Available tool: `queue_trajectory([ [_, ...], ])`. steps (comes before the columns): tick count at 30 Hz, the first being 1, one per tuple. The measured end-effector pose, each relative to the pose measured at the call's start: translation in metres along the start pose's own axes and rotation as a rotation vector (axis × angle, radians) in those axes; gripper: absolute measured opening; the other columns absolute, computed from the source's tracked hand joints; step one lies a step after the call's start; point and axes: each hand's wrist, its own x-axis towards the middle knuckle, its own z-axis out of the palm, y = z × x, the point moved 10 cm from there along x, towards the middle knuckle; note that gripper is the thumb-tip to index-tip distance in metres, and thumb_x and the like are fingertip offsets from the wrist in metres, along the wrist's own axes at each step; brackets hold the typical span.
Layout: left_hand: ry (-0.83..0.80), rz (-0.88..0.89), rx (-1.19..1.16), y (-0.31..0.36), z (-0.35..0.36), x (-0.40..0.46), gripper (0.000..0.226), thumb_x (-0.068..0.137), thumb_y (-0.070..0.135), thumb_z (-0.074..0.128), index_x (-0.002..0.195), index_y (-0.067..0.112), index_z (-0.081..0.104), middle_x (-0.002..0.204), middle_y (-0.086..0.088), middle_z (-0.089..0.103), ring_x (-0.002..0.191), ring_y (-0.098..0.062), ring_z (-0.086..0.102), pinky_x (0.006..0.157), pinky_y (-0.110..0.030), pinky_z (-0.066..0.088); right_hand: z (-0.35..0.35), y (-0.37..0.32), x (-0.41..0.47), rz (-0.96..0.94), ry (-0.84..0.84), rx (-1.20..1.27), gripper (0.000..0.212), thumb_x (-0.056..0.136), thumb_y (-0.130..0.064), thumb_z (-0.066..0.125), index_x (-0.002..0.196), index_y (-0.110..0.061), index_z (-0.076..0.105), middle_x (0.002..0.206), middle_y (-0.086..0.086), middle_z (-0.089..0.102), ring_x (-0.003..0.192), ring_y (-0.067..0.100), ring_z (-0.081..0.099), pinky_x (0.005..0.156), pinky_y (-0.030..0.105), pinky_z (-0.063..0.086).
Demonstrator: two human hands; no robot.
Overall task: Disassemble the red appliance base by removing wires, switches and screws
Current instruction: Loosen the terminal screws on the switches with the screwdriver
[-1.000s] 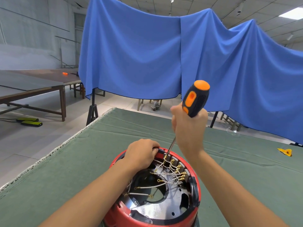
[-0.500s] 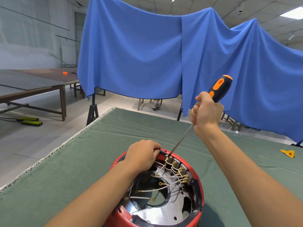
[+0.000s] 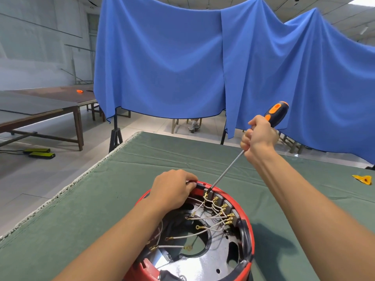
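Screwdriver tip set at the terminal row inside the red appliance base

The red appliance base (image 3: pixel 246 226) sits open at the counter's (image 3: pixel 101 199) near edge, white wires (image 3: pixel 203 218) running to brass terminals (image 3: pixel 224 208) along its far right inner wall. The left hand (image 3: pixel 172 190) curls its grip over the far rim. Beyond, the right hand (image 3: pixel 258 138) has its grip clamped on the orange-and-black screwdriver (image 3: pixel 276 113), its shaft slanting down to the farthest terminal. A yellow scrap (image 3: pixel 363 179) lies near the right edge.
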Motion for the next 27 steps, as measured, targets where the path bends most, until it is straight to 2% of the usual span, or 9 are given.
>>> queue_trajectory([
  [10,-0.023,-0.030,-0.037,-0.007,0.001,0.003,0.025,0.093,0.045,0.050,0.113,0.041,0.064,0.116,0.013,0.066,0.112,-0.018,0.056,0.089,-0.033,0.045,-0.008,0.010,0.007,0.079,-0.029,0.057,0.031,0.077,-0.007,0.048,0.061,-0.020,0.026,0.040,-0.006,0.021,0.033,0.010,0.014,0.037,0.015,0.013],
  [15,-0.019,-0.038,-0.052,-0.008,0.000,0.002,0.024,0.093,0.045,0.050,0.112,0.042,0.064,0.116,0.013,0.066,0.111,-0.018,0.057,0.087,-0.033,0.043,0.000,-0.019,-0.015,-0.065,-0.124,0.119,0.040,0.077,-0.009,0.050,0.052,-0.022,0.022,0.039,-0.006,0.019,0.034,0.012,0.012,0.037,0.015,0.014],
  [20,-0.022,-0.042,-0.040,-0.008,0.002,0.001,0.025,0.093,0.045,0.049,0.113,0.043,0.063,0.116,0.013,0.066,0.111,-0.018,0.057,0.086,-0.032,0.042,0.018,-0.039,-0.051,-0.257,-0.261,0.082,0.040,0.078,-0.006,0.050,0.051,-0.022,0.024,0.041,-0.005,0.021,0.034,0.013,0.014,0.039,0.014,0.017],
  [27,-0.019,-0.047,-0.046,-0.007,0.002,0.000,0.026,0.093,0.045,0.049,0.114,0.042,0.063,0.118,0.013,0.065,0.112,-0.018,0.056,0.086,-0.031,0.042,0.037,-0.046,-0.081,-0.348,-0.384,0.048,0.033,0.071,-0.009,0.053,0.054,-0.019,0.026,0.040,-0.005,0.022,0.032,0.012,0.016,0.038,0.013,0.020],
])
